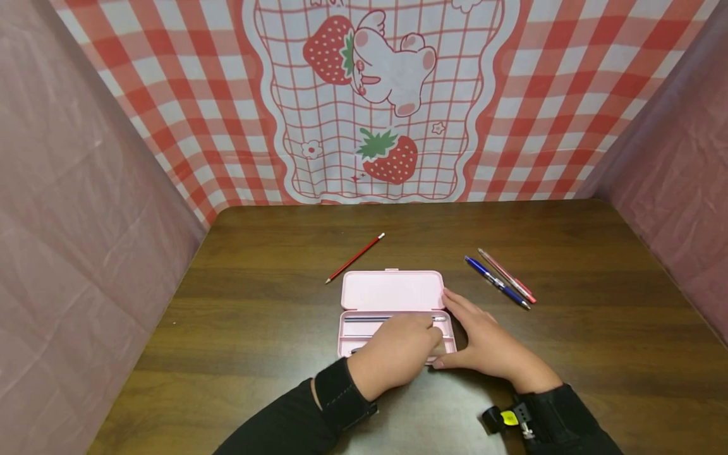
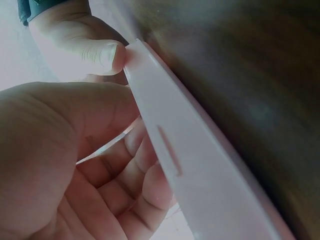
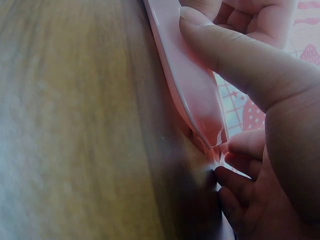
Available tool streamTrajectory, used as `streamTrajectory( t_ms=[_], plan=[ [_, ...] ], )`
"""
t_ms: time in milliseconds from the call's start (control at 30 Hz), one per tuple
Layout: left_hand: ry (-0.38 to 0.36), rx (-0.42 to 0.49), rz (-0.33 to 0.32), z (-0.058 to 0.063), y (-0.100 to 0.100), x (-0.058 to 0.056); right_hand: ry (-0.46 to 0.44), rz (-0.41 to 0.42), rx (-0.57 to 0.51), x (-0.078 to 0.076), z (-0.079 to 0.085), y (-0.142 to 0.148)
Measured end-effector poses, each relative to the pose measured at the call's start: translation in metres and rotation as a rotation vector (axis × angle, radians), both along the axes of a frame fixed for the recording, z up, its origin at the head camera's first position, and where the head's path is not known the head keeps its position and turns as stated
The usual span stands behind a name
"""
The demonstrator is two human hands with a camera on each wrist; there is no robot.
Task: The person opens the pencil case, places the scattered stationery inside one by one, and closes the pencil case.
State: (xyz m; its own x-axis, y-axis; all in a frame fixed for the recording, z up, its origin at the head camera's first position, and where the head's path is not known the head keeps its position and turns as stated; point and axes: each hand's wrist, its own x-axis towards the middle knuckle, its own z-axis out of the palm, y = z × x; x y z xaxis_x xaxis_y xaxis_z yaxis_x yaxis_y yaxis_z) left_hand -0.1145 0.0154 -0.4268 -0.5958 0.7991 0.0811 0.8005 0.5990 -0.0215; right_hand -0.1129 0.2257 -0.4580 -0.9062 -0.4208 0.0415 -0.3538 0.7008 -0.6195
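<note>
A pink pencil case (image 1: 392,291) lies open on the table, its lid laid back. My left hand (image 1: 398,347) reaches down into the right part of its tray with bent fingers; I cannot tell whether they pinch anything. My right hand (image 1: 489,344) holds the case's right end, thumb (image 3: 210,42) against the front wall and fingers around the side near the hinge. A dark pencil (image 1: 364,319) lies along the tray's back compartment, partly covered by the left hand. The dark tip of another item (image 1: 355,350) shows in the front compartment.
Behind the case lies a red pencil (image 1: 355,258), slanting across the wooden table (image 1: 256,303). A blue pen (image 1: 497,282) and a red pen (image 1: 507,275) lie side by side at the right. A checked cloth (image 1: 546,95) hangs at the back, with pink cloth at both sides.
</note>
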Motion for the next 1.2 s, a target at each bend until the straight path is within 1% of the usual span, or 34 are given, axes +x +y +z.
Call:
streamTrajectory(
  t_ms=[167,433,567,633,700,767,833,933,1033,1133,1200],
  plan=[
    [-0.012,-0.008,-0.002,0.001,0.000,0.000,0.013,-0.001,-0.006,0.000,0.000,0.000],
    [-0.004,-0.004,0.004,0.002,0.000,-0.001,-0.003,-0.006,-0.008,-0.001,0.000,0.001],
    [-0.032,-0.022,0.030,0.005,-0.002,-0.004,-0.013,-0.001,-0.005,-0.001,0.000,0.001],
    [-0.060,-0.018,0.057,0.011,-0.007,-0.008,-0.019,-0.002,-0.001,0.000,0.000,0.001],
    [-0.086,0.005,0.101,0.017,-0.014,-0.014,-0.026,-0.009,0.001,0.000,0.000,0.000],
    [-0.101,0.053,0.160,0.023,-0.023,-0.023,-0.031,-0.017,0.004,0.000,0.001,0.000],
    [-0.111,0.111,0.225,0.027,-0.035,-0.034,-0.037,-0.022,0.009,0.000,0.001,0.000],
    [-0.116,0.180,0.308,0.032,-0.053,-0.053,-0.050,-0.027,0.016,-0.001,0.002,-0.001],
    [-0.135,0.192,0.367,0.036,-0.068,-0.072,-0.060,-0.030,0.020,0.000,0.001,-0.001],
    [-0.129,0.178,0.396,0.038,-0.079,-0.090,-0.069,-0.033,0.023,0.000,0.001,-0.001],
    [-0.122,0.167,0.411,0.038,-0.084,-0.100,-0.072,-0.034,0.025,0.001,0.001,-0.001]
  ],
)
